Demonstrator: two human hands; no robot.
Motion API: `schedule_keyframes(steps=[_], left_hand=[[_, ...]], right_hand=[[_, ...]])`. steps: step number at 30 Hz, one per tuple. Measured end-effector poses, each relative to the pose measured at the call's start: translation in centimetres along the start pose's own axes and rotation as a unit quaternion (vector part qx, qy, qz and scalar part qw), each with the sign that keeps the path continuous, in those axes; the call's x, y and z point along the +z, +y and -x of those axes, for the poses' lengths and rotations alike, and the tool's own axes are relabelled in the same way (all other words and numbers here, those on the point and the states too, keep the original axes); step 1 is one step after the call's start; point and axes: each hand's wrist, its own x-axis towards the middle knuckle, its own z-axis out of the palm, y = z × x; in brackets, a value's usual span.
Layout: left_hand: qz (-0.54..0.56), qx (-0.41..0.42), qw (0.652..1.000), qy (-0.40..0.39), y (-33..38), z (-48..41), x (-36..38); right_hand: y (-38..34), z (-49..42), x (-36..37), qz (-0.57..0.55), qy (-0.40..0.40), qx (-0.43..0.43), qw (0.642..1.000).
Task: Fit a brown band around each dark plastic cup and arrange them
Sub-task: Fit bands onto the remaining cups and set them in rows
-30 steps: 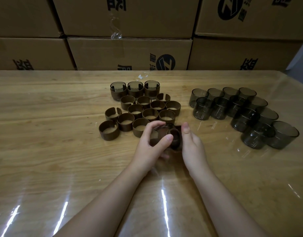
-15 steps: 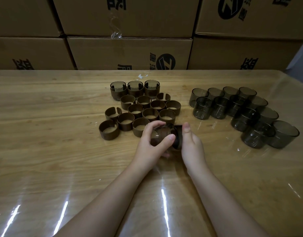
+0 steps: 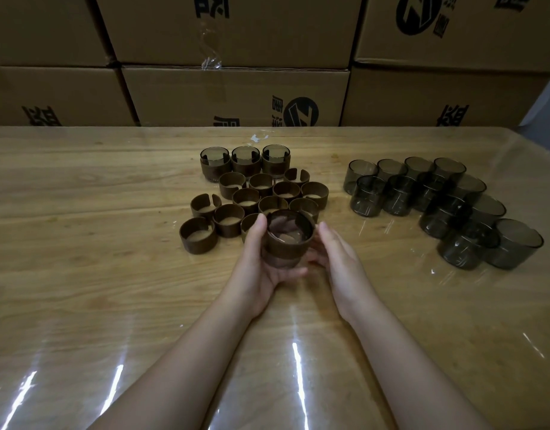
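- Dark plastic cup (image 3: 290, 232) sits in my left hand (image 3: 261, 265), lifted off the table (image 3: 81, 274) just in front of the loose bands, with its open mouth facing up toward me.
- A brown band (image 3: 293, 249) wraps the cup's wall below the rim, and a strip of bare dark plastic shows beneath it.
- My left hand grips the cup: the thumb lies up along its left side and the fingers curl underneath.
- My right hand (image 3: 340, 263) is beside the cup on its right, slack and mostly unfolded, and grips nothing. I cannot tell whether its fingertips touch the cup's lower side.
- 3 banded cups (image 3: 245, 162) stand upright in a row at the far edge of the group, side by side.
- The loose bands (image 3: 197, 236) lie in a tight cluster between that row and my hands, each a split ring standing on edge.
- The bare cups (image 3: 368, 197) are packed together well to the right, upright, with no bands on them.
- A clear plastic sheet (image 3: 298, 367) covers the wooden table and shows glare streaks near me.
- Cardboard boxes (image 3: 236, 94) are stacked along the far side.
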Motion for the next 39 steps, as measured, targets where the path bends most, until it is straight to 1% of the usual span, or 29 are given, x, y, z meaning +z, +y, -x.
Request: schedule_keyframes(steps=[2, 4, 9, 15, 21, 34, 39], left_hand=[[0.04, -0.015, 0.999, -0.013, 0.14, -0.07, -0.18], [0.056, -0.019, 0.998, -0.012, 0.16, -0.12, -0.39], [0.037, -0.021, 0.999, -0.017, 0.17, -0.12, -0.32], [0.014, -0.029, 0.999, -0.012, -0.04, -0.27, -0.22], [0.011, -0.035, 0.999, -0.015, 0.08, -0.26, -0.26], [0.013, -0.035, 0.999, -0.026, -0.17, -0.37, -0.48], [0.015, -0.036, 0.999, -0.034, -0.2, -0.5, -0.7]], right_hand=[[-0.08, 0.04, 0.08, -0.026, -0.039, 0.005, 0.999], [-0.19, 0.08, 0.21, -0.06, -0.063, 0.015, 0.996], [-0.5, 0.13, 0.29, -0.109, -0.081, 0.043, 0.99], [-0.62, -0.05, -0.01, -0.123, -0.073, 0.059, 0.988], [-0.63, -0.1, 0.1, -0.113, -0.065, 0.062, 0.99], [-0.39, -0.21, 0.16, -0.215, -0.072, 0.074, 0.971], [-0.35, -0.08, 0.31, -0.232, -0.073, 0.073, 0.967]])
